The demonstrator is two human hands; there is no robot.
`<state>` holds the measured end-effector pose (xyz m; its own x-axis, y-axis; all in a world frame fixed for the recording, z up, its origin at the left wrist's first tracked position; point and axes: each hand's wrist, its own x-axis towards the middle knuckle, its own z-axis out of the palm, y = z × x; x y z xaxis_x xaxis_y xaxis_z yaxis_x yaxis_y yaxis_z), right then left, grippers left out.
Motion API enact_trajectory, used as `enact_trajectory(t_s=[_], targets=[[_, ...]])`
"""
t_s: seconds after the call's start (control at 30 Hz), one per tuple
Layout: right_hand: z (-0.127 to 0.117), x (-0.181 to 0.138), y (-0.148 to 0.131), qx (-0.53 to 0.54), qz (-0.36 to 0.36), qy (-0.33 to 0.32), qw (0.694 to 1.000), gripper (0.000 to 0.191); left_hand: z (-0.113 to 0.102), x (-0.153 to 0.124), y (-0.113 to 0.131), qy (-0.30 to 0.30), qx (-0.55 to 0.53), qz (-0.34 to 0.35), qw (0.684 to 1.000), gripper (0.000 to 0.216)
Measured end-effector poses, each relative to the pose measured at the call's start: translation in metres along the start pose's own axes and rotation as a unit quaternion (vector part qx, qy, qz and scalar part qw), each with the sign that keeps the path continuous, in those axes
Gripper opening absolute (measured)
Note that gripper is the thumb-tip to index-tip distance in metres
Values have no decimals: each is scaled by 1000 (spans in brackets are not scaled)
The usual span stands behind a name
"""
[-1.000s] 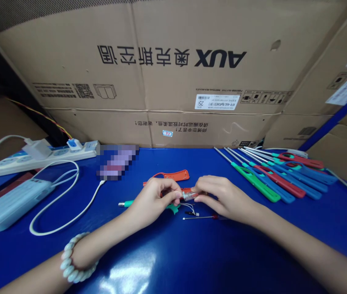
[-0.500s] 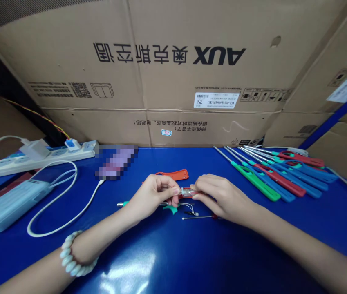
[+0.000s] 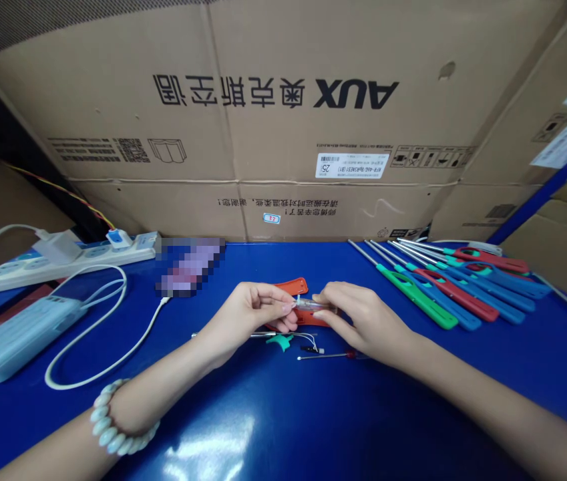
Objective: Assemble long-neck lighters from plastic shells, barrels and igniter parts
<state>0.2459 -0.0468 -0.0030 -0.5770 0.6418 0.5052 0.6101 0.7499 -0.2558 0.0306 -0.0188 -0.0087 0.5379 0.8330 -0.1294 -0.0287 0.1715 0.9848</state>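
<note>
A large cardboard box (image 3: 283, 120) backs a blue table (image 3: 313, 427). Finished long-nosed lighters (image 3: 443, 284) lie in a row at right, out of the way. At centre, left hand (image 3: 250, 314) and right hand (image 3: 356, 317) together pinch 1 small clear part (image 3: 307, 304) just above an orange shell (image 3: 290, 287), loose parts close beneath.

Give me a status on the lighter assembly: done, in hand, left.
Done: a row of finished long lighters lies at the right. In hand: left hand and right hand pinch a small clear part between them over a red shell half. Left: the metal tube, teal piece and thin rod lie loose.
</note>
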Motion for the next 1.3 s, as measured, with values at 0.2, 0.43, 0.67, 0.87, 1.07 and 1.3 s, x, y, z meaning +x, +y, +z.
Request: enact_trajectory(t_s=[0.2, 0.43, 0.67, 0.87, 1.07, 1.3], targets=[[-1, -1, 0, 13, -1, -10, 1000, 18, -3, 1, -2, -5, -4, 1, 1000, 26], [-1, -1, 0, 65, 5, -10, 998, 11, -2, 1, -1, -45, 12, 22, 999, 31], [0, -1, -2, 64, 2, -22, 998, 14, 3, -1, -4, -1, 62, 53, 997, 35], [2, -2, -2, 56, 1, -24, 998, 15, 13, -4, -4, 43, 102, 84, 990, 29], [7, -3, -1, 47, 5, -11, 999, 15, 17, -5, -7, 75, 114, 87, 987, 23], [11, -3, 2, 59, 20, -20, 998, 11, 13, -2, -7, 64, 114, 87, 988, 23]])
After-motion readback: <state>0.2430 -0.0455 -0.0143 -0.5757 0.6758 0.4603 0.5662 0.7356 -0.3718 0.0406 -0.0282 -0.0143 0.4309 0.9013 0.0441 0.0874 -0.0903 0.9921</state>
